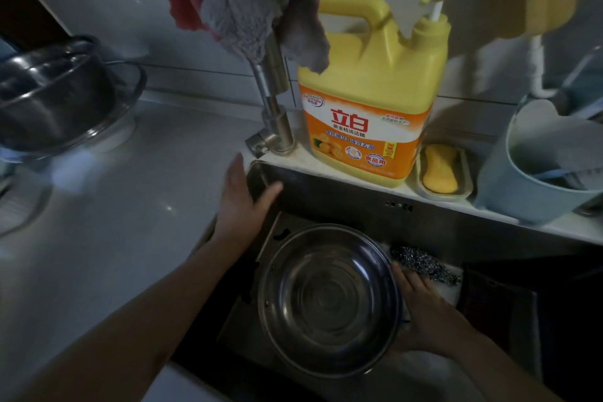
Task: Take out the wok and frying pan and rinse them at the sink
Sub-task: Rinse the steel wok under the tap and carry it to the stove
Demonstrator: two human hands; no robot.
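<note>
right hand fingers partly hidden behind the steel basin rim, grip unclear, pot at left edge cut off and blurred, blue tub at right edge cropped, cloth over the tap cut by top edge, hiding the spout

A large yellow dish-soap jug with a pump stands on the ledge at twelve o'clock. Just at its three o'clock, a yellow soap bar lies in a pale dish. A grey cloth drapes over the steel faucet. A pale blue tub sits far right. At nine o'clock, steel bowls rest on the tabletop.
</note>
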